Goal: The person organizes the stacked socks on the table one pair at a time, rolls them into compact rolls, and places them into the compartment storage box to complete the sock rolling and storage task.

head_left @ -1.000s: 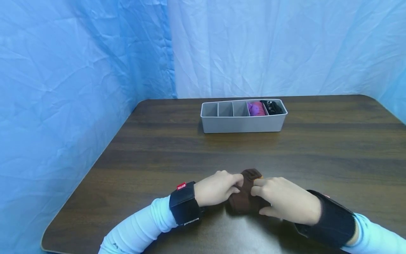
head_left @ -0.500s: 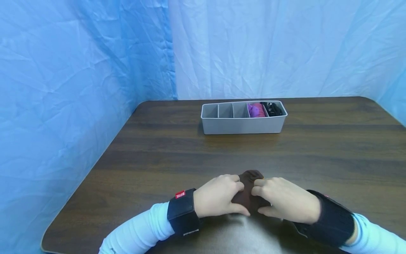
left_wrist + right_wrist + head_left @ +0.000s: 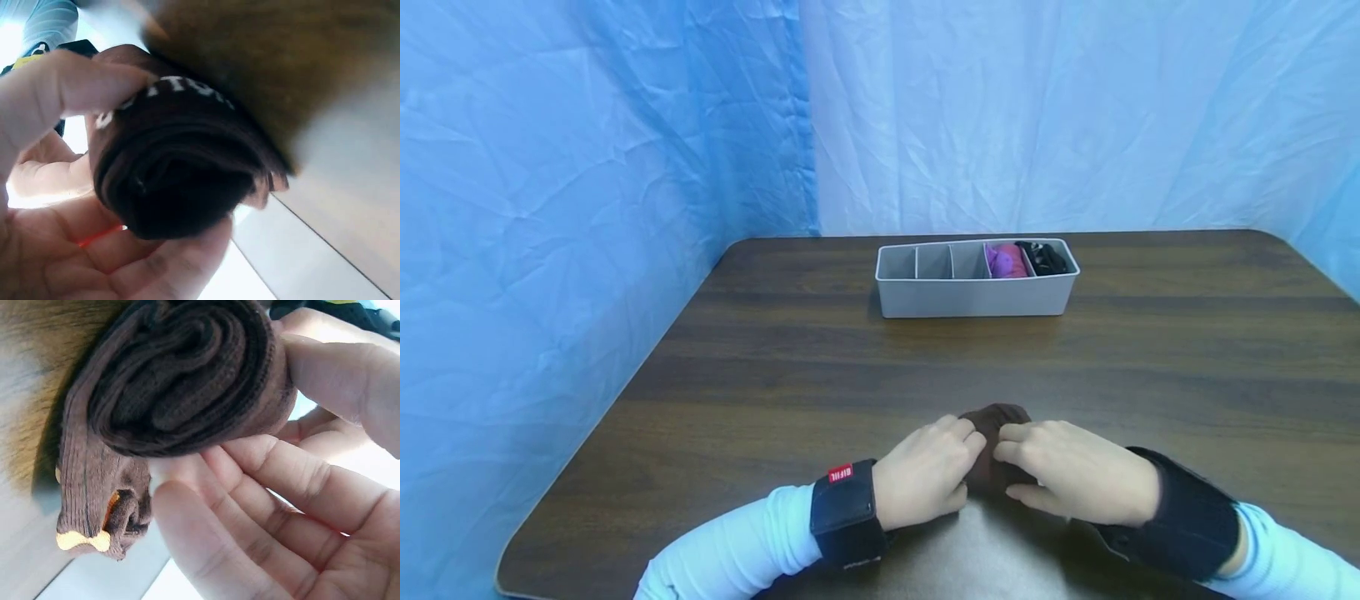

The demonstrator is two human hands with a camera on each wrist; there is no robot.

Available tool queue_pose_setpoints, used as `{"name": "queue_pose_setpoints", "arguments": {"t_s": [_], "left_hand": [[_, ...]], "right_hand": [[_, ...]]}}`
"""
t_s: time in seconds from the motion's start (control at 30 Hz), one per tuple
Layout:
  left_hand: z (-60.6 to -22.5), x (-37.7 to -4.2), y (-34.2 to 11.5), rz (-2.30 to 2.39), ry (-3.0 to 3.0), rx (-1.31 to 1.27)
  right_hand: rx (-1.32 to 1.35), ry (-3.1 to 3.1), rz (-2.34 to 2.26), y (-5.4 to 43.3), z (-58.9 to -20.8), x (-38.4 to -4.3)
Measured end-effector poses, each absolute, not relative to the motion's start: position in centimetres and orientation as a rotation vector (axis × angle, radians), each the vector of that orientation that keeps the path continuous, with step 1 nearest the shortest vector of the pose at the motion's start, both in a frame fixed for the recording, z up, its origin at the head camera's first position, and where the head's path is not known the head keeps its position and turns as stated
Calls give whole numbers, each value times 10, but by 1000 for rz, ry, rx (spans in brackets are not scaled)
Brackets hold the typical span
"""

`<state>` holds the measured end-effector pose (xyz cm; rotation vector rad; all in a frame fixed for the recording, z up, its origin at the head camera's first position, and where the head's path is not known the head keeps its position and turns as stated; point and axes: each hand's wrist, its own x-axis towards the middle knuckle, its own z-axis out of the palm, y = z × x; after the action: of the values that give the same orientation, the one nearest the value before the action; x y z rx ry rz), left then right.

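Observation:
A brown ribbed sock (image 3: 996, 417), partly rolled up, lies on the table between my hands. In the left wrist view the roll (image 3: 187, 119) shows white lettering along its edge; my left hand (image 3: 925, 473) grips that end, thumb on one side and fingers curled under the other. My right hand (image 3: 1067, 468) holds the opposite end, where the spiral layers of the roll (image 3: 194, 381) face the right wrist camera. A loose flap of the sock with an orange bone-shaped patch (image 3: 83, 540) extends beyond the roll. The hands hide much of the sock in the head view.
Toward the back of the dark wooden table (image 3: 760, 350) stands a grey divided box (image 3: 973, 298). Its right-hand compartments hold a pink and purple bundle (image 3: 1006, 261) and a black bundle (image 3: 1043, 258). Blue sheeting (image 3: 625, 167) hangs behind and along the left.
My left hand has shifted its grip on the sock, its thumb swinging out and then back in. The near part of the sock is rolled up shorter. The right hand has barely moved.

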<state>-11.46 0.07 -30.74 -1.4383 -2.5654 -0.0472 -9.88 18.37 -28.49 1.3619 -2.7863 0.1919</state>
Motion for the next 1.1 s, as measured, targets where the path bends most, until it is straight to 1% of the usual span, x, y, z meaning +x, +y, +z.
{"name": "queue_pose_setpoints", "arguments": {"t_s": [0.17, 0.33, 0.5, 0.63, 0.77, 0.93, 1.1], "left_hand": [[-306, -117, -1, -78, -2591, -1486], [-297, -120, -5, -186, -2775, -1559], [-291, -130, -10, -595, -3078, -1600], [-289, -141, -15, -942, -3197, -1553], [-288, -149, -18, -1085, -3281, -1468], [-288, -149, -16, -1100, -3343, -1358], [-289, -149, -14, -890, -3284, -1304]], "right_hand": [[1358, -2888, 275, 185, -281, -98], [1378, -2903, 346, 185, -279, -98], [1313, -2889, 419, 185, -279, -99], [1232, -2819, 369, 184, -279, -98], [1232, -2692, 314, 183, -282, -99], [1249, -2567, 308, 182, -284, -99], [1285, -2533, 341, 180, -286, -97]]}}
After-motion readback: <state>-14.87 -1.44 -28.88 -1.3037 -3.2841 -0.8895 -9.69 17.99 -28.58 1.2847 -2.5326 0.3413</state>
